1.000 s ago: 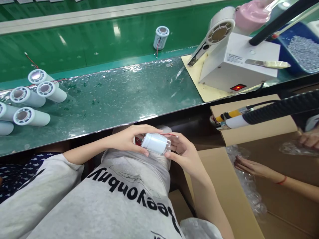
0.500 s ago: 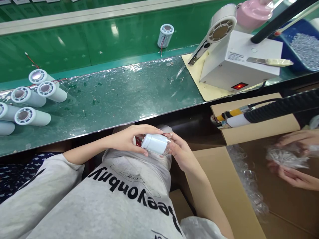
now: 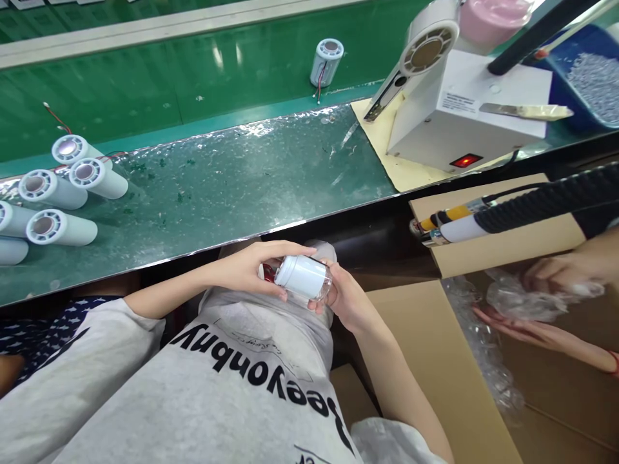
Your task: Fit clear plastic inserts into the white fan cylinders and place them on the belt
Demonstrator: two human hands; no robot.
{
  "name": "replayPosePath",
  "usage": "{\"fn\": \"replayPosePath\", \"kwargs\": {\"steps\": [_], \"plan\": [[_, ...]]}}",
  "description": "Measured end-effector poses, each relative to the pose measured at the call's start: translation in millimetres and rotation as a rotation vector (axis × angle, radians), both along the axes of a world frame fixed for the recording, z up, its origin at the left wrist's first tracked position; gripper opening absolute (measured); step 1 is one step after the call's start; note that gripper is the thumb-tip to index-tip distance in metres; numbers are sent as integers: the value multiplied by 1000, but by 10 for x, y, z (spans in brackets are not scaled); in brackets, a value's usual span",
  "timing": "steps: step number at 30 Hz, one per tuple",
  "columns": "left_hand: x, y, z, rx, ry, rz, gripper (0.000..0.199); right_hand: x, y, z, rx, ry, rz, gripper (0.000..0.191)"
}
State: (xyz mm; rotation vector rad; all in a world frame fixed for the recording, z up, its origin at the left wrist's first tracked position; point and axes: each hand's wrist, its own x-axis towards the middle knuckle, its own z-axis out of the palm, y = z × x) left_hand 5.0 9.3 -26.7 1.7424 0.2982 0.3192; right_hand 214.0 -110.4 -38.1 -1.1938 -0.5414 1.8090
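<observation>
A pale blue cylinder [image 3: 303,277] lies sideways between my hands, above my lap and in front of the bench edge. Clear plastic shows around its right end, and something dark red pokes out at its left end under my palm. My left hand [image 3: 256,267] wraps its left end, thumb below and fingers over the top. With bent fingers, my right hand [image 3: 349,293] grips the right end; some fingertips are hidden behind the plastic.
Several pale blue cylinders with ringed ends [image 3: 61,227] lie on the green bench [image 3: 217,193] at left; another cylinder [image 3: 327,62] stands at the back. A white machine [image 3: 464,122] sits right. Below are a handheld tool [image 3: 454,222], cardboard box [image 3: 425,367] and another person's hands [image 3: 546,322].
My right hand's fingers have shifted lower around the clear end, showing more of it. My left hand keeps its hold. The other person's hands have moved left with clear plastic.
</observation>
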Motion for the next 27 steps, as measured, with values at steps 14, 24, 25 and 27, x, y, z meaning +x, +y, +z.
{"fn": "replayPosePath", "kwargs": {"steps": [14, 24, 25, 27], "plan": [[34, -68, 43, 12, -33, 53, 64, 4, -66, -13, -81, 80, 181, 75], [125, -48, 44, -289, 97, 111, 79, 77, -331, -205, 639, -706, -125, 62], [172, -26, 10, -305, 93, 101, 80, 68, -348, -245, 660, -684, -141, 63], [308, 27, -78, -346, 80, 83, 80, 45, -367, -351, 618, -626, -253, 58]]}}
